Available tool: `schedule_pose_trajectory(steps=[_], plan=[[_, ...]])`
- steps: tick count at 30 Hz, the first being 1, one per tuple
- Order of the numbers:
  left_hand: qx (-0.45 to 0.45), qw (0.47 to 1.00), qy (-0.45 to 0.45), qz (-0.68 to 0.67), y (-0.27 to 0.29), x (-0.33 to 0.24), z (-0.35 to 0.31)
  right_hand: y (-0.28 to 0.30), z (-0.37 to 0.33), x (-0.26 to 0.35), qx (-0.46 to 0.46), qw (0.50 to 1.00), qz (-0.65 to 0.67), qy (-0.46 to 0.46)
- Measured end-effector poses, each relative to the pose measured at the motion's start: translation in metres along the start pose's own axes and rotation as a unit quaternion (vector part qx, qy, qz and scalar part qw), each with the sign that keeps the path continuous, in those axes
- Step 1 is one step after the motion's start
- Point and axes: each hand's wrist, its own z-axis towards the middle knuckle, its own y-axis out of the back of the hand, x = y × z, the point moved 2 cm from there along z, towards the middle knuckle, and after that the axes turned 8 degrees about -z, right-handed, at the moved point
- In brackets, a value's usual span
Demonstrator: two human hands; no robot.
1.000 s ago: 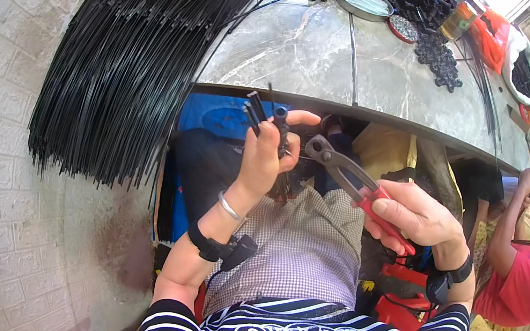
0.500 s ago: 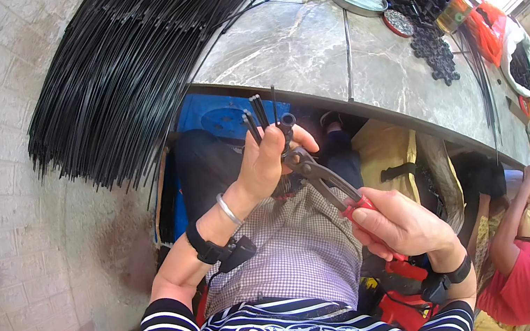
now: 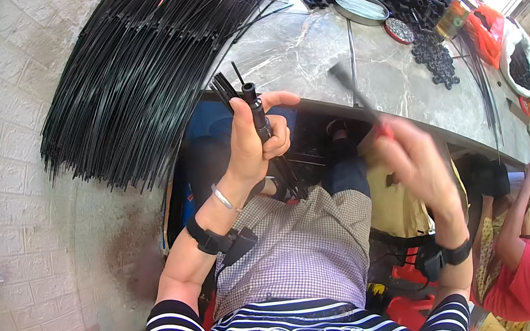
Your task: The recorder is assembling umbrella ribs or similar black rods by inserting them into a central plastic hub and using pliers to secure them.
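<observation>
"Since you're holding it, where's the black tube [image 3: 260, 115]?"

"Just above mid-view, toward twelve o'clock; my left hand [image 3: 250, 143] grasps it along with thin rods [image 3: 222, 93], one finger stretched out."

"And your right hand [image 3: 414, 159]?"

"Blurred, curled around the red-handled pliers [image 3: 359, 96], at three o'clock from my left. A rod heap [image 3: 118, 99] fans at ten, and a tray [image 3: 354, 19] sits on the grey table [image 3: 290, 47] at two."
</observation>
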Motion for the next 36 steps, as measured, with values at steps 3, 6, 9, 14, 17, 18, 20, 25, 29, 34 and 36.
schedule_pose_trajectory(steps=[3, 6, 9, 14, 17, 18, 20, 25, 29, 34, 36], plan=[[0.02, 0.999, -0.033, -0.008, 0.0, -0.002, -0.003, 0.005, 0.03, -0.045, -0.166, 0.958, -0.232, 0.005], [0.037, 0.996, -0.07, 0.029, -0.011, -0.018, -0.006, 0.002, 0.052, -0.09, -0.198, 0.902, -0.382, -0.048], [-0.086, 0.987, -0.101, 0.093, -0.024, -0.056, -0.019, -0.002, 0.05, -0.098, -0.241, 0.88, -0.408, -0.025], [0.034, 0.95, -0.269, -0.153, -0.006, -0.174, -0.069, 0.024, -0.033, 0.025, -0.105, 0.949, 0.298, 0.021], [0.035, 0.916, -0.327, -0.231, 0.029, -0.201, -0.098, 0.003, -0.068, 0.036, 0.098, 0.878, 0.404, 0.237], [0.028, 0.909, -0.337, -0.243, 0.045, -0.201, -0.103, -0.009, -0.065, 0.038, 0.157, 0.88, 0.375, 0.246], [0.046, 0.894, -0.356, -0.267, 0.048, -0.206, -0.123, -0.04, -0.072, 0.026, 0.219, 0.905, 0.344, 0.119], [0.026, 0.883, -0.345, -0.318, 0.074, -0.191, -0.141, -0.111, -0.045, -0.003, 0.037, 0.798, 0.601, -0.006], [0.002, 0.874, -0.366, -0.321, 0.079, -0.177, -0.147, -0.101, -0.046, 0.013, -0.171, 0.718, 0.674, -0.025], [0.011, 0.87, -0.358, -0.339, 0.063, -0.16, -0.146, -0.116, -0.042, 0.037, -0.089, 0.602, 0.793, 0.002], [0.019, 0.865, -0.356, -0.354, 0.052, -0.147, -0.146, -0.113, -0.045, 0.052, -0.12, 0.584, 0.803, 0.001]])
